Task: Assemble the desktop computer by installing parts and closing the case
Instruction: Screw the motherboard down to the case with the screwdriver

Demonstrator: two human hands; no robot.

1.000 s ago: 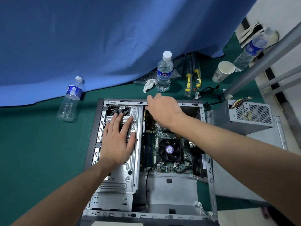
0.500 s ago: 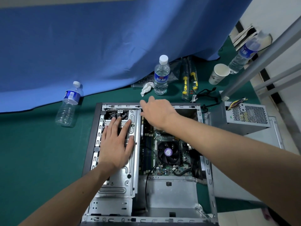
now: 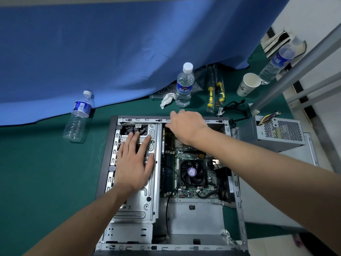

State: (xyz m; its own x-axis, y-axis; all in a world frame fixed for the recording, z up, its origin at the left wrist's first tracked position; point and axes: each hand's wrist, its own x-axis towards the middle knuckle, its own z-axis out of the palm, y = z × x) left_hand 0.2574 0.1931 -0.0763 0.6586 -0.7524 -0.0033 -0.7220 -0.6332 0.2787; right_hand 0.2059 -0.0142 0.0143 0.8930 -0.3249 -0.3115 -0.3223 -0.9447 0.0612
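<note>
Little had moved: the right hand (image 3: 186, 126) stayed at the open case's (image 3: 238, 191) far rim, its fingers hidden. The left hand (image 3: 133, 161) stayed flat, fingers straight, on the drive cage (image 3: 147, 206), apparently seating it; next, fastening.

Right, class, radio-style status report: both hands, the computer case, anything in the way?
Left hand flat on drive cage. Right hand on far rim of case, grip unclear. Case open, power supply outside.

Blue cloth (image 3: 129, 52), green mat (image 3: 36, 172)
</note>
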